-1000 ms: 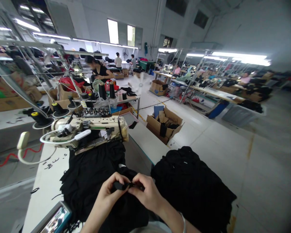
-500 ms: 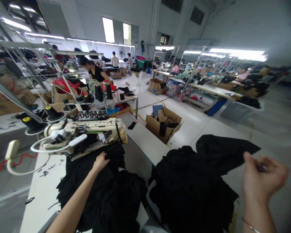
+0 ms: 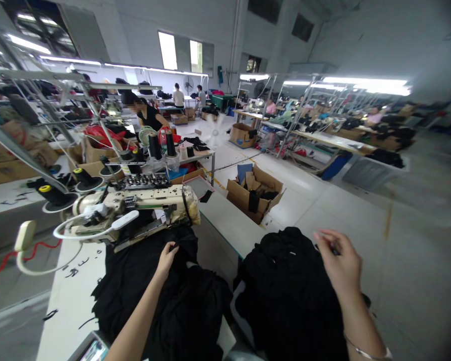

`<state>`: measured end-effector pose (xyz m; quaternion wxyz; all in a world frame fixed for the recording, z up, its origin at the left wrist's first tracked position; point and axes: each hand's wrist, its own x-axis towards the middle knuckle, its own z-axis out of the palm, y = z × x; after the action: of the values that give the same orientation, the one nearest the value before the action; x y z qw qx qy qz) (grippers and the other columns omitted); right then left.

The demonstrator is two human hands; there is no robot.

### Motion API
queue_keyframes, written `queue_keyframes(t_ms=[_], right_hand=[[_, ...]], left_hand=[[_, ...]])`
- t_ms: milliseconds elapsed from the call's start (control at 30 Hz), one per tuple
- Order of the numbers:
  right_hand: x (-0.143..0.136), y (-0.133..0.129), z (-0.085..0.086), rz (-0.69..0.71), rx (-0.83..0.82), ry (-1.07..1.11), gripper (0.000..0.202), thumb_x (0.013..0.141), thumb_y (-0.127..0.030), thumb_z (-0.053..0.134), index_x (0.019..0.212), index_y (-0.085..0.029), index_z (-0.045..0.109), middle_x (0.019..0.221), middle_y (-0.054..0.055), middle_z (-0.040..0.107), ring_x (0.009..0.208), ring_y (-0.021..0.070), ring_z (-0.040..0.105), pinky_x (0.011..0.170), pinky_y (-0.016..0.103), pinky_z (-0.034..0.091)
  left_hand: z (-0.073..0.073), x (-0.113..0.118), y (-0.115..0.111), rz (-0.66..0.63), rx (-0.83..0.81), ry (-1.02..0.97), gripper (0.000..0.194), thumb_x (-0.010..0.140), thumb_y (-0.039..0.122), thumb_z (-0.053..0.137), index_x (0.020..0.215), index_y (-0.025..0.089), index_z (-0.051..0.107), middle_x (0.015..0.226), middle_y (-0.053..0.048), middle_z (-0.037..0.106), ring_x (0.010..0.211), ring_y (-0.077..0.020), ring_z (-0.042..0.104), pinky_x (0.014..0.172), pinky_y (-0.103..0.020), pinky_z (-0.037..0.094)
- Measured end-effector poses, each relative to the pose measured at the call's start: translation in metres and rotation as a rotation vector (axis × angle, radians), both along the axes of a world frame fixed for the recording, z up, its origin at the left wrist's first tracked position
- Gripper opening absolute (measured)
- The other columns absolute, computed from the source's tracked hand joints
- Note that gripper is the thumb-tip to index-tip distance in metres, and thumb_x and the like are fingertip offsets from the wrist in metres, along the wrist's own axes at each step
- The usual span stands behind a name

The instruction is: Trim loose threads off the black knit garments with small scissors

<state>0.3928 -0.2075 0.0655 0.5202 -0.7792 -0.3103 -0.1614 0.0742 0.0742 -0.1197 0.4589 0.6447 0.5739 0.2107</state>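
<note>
Near the tabletop's right edge, the left hand (image 3: pixel 167 256) rests fingers-down on black fabric (image 3: pixel 143 281) below the sewing machine (image 3: pixel 135 210), gripping nothing visibly. Off the edge, the right hand (image 3: pixel 340 263) hovers loosely curled above a black garment pile (image 3: pixel 285 291); whether it pinches something is unclear.

Left hand (image 3: pixel 167 254): reaching forward on a long, nearly straight bare forearm that is rising from the lower edge of the view; palm facing down, fingers (image 3: pixel 172 246) curling loosely downward. Right hand (image 3: pixel 338 263): hovering out to the right side, back of the hand showing, thumb and fingertips pinching together on something small and dark that is too blurred to identify; wrist wearing a thin bangle.
</note>
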Motion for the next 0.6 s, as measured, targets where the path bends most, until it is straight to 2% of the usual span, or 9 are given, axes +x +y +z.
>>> queue_keyframes(t_ms=[100, 167, 267, 333, 400, 467, 600], right_hand=[[-0.024, 0.021, -0.015, 0.222, -0.115, 0.066, 0.027, 0.077, -0.041, 0.059, 0.088, -0.016, 0.061, 0.067, 0.002, 0.058, 0.061, 0.0152, 0.052, 0.061, 0.027, 0.043], [-0.046, 0.036, -0.023, 0.363, -0.149, 0.132, 0.025, 0.079, -0.04, 0.058, 0.089, -0.017, 0.061, 0.069, 0.003, 0.06, 0.061, 0.0152, 0.054, 0.06, 0.026, 0.044], [-0.087, 0.061, -0.037, 0.587, -0.178, 0.276, 0.024, 0.081, -0.037, 0.055, 0.091, -0.016, 0.063, 0.075, 0.004, 0.064, 0.059, 0.0136, 0.053, 0.056, 0.024, 0.042], [-0.115, 0.079, -0.047, 0.749, -0.202, 0.346, 0.024, 0.083, -0.035, 0.054, 0.096, -0.017, 0.064, 0.084, 0.005, 0.065, 0.058, 0.0118, 0.051, 0.055, 0.023, 0.041], [-0.141, 0.095, -0.054, 0.873, -0.211, 0.392, 0.026, 0.084, -0.031, 0.053, 0.103, -0.017, 0.063, 0.089, 0.004, 0.065, 0.056, 0.0103, 0.048, 0.055, 0.023, 0.039], [-0.164, 0.109, -0.055, 0.975, -0.186, 0.425, 0.026, 0.084, -0.029, 0.053, 0.106, -0.017, 0.062, 0.088, 0.003, 0.065, 0.058, 0.01, 0.046, 0.056, 0.022, 0.038], [-0.201, 0.122, -0.044, 1.248, -0.096, 0.478, 0.019, 0.077, -0.031, 0.062, 0.085, -0.014, 0.066, 0.075, 0.0, 0.059, 0.068, 0.0124, 0.049, 0.061, 0.023, 0.038]], left_hand=[[0.034, -0.013, -0.011, 0.073, -0.023, -0.336, 0.039, 0.079, 0.051, 0.051, 0.101, 0.02, 0.055, 0.092, -0.001, 0.066, 0.087, -0.0205, 0.064, 0.072, -0.029, 0.052], [0.06, -0.022, -0.017, 0.111, -0.029, -0.498, 0.04, 0.075, 0.053, 0.052, 0.104, 0.025, 0.054, 0.095, 0.001, 0.068, 0.089, -0.0203, 0.064, 0.073, -0.028, 0.052], [0.096, -0.038, -0.029, 0.191, -0.107, -0.779, 0.03, 0.076, 0.044, 0.054, 0.102, 0.029, 0.058, 0.097, 0.003, 0.07, 0.093, -0.0195, 0.064, 0.076, -0.029, 0.051], [0.112, -0.05, -0.039, 0.247, -0.23, -1.043, 0.02, 0.076, 0.037, 0.057, 0.092, 0.029, 0.064, 0.088, 0.003, 0.073, 0.092, -0.0198, 0.065, 0.079, -0.03, 0.051], [0.119, -0.061, -0.052, 0.263, -0.314, -1.25, 0.013, 0.076, 0.033, 0.058, 0.083, 0.028, 0.069, 0.081, 0.003, 0.074, 0.088, -0.0205, 0.067, 0.081, -0.032, 0.051], [0.119, -0.069, -0.068, 0.249, -0.312, -1.327, 0.014, 0.077, 0.034, 0.058, 0.08, 0.029, 0.071, 0.078, 0.004, 0.075, 0.083, -0.0204, 0.068, 0.083, -0.033, 0.051], [0.113, -0.072, -0.101, 0.221, -0.319, -1.375, 0.011, 0.072, 0.035, 0.063, 0.075, 0.031, 0.073, 0.075, 0.005, 0.076, 0.075, -0.0185, 0.07, 0.087, -0.03, 0.05]])
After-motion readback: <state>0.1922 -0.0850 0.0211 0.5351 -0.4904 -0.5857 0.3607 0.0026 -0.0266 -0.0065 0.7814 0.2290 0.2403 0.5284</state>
